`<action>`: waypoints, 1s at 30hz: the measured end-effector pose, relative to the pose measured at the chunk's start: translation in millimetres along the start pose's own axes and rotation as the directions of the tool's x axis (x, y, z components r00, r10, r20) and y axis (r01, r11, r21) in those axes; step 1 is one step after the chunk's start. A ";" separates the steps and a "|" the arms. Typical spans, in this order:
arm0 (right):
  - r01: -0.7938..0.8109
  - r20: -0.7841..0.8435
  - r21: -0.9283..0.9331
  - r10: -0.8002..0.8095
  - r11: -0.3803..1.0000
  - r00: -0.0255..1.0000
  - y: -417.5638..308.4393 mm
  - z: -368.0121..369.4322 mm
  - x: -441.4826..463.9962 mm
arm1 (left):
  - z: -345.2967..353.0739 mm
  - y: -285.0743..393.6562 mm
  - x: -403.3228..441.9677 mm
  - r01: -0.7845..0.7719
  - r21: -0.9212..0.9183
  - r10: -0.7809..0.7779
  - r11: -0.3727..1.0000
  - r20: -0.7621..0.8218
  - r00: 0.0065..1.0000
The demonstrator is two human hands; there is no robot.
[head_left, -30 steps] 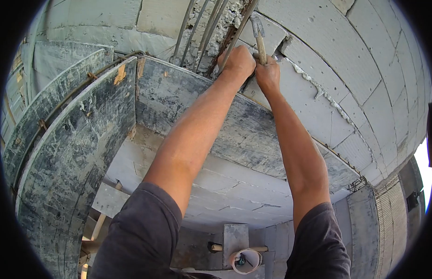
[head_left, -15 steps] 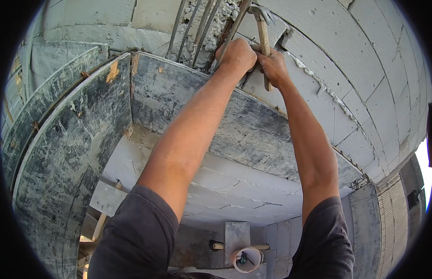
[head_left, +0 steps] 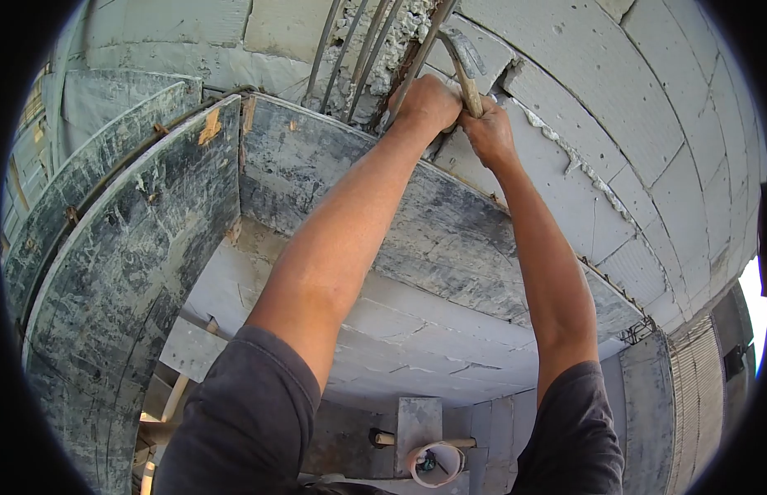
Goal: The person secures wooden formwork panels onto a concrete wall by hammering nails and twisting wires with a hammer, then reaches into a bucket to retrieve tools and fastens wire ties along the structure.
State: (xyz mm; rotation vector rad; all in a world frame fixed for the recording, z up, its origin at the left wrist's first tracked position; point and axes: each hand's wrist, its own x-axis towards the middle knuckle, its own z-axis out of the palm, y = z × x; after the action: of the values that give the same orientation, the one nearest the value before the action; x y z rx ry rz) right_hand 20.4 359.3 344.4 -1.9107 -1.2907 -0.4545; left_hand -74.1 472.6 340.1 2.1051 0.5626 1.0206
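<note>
The person's right hand [head_left: 487, 132] has its fingers wrapped round the wooden handle of a hammer [head_left: 464, 62], its head raised before the block wall [head_left: 598, 99]. Just beside it, the left hand [head_left: 430, 103] is curled into a fist at a rebar rod [head_left: 422, 56], above the formwork panel [head_left: 449, 239]; whether it grips anything is hidden.

The left sleeve [head_left: 243, 412] is short, loose cloth in dark charcoal grey, ending near the elbow in a turned hem with a line of stitching. The right sleeve [head_left: 569, 433] matches it in colour and cut, its cloth creased in soft folds. Beyond the hems everything is bare, through to the left grip [head_left: 427, 105] and right grip [head_left: 489, 134].
</note>
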 end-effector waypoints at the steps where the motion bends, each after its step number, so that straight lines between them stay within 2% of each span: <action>1: 0.022 0.017 -0.032 -0.021 0.999 1.000 1.5 -4.4 1.5 | 3.6 -1.9 2.0 -0.011 0.023 0.011 1.000 -0.009 1.000; 2: 0.042 0.032 -0.065 -0.040 0.997 0.999 2.9 -9.1 2.5 | 7.5 -3.5 4.4 -0.024 0.046 0.025 0.999 -0.016 1.000; 5: 0.055 0.056 0.000 -0.055 0.998 0.997 2.2 -17.4 11.5 | 16.2 -10.5 9.9 -0.074 0.121 0.079 0.990 -0.035 0.996; 8: -0.070 0.190 -0.048 0.077 0.996 0.979 -16.5 -31.0 20.3 | 17.4 -14.0 13.4 -0.120 0.119 0.124 0.986 -0.026 0.992; 12: -0.030 0.207 -0.065 0.043 0.997 0.977 -28.1 -34.1 27.9 | 14.5 -12.4 9.5 -0.092 0.088 0.096 0.992 -0.038 0.995; 15: -0.044 0.156 0.015 0.041 0.999 0.987 -32.5 -28.4 30.1 | 12.3 -4.1 7.0 -0.042 0.046 0.045 0.998 -0.059 0.997; 18: 0.053 -0.032 0.091 -0.050 0.994 0.998 -18.7 -16.3 40.9 | 11.5 -1.0 5.1 -0.013 -0.004 0.012 1.000 -0.096 0.995; 21: 0.111 -0.164 0.085 -0.096 0.990 0.982 -6.7 -13.0 54.0 | 9.6 -1.3 5.7 -0.008 -0.041 0.005 0.999 -0.082 0.997; 24: 0.017 -0.215 -0.056 -0.029 0.998 0.976 -8.5 -12.5 57.1 | 10.2 -0.3 5.3 -0.003 -0.039 -0.001 0.999 -0.097 0.995; 30: -0.016 -0.330 -0.231 -0.063 0.973 0.942 -11.1 0.0 55.8 | 18.0 -0.1 10.1 0.034 -0.014 -0.036 0.999 -0.143 0.989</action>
State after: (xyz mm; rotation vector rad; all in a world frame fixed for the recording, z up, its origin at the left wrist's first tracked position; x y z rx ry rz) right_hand 34.0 396.1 385.6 -1.9006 -1.0721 -0.9364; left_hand -53.7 471.7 337.3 2.0154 0.6605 1.1590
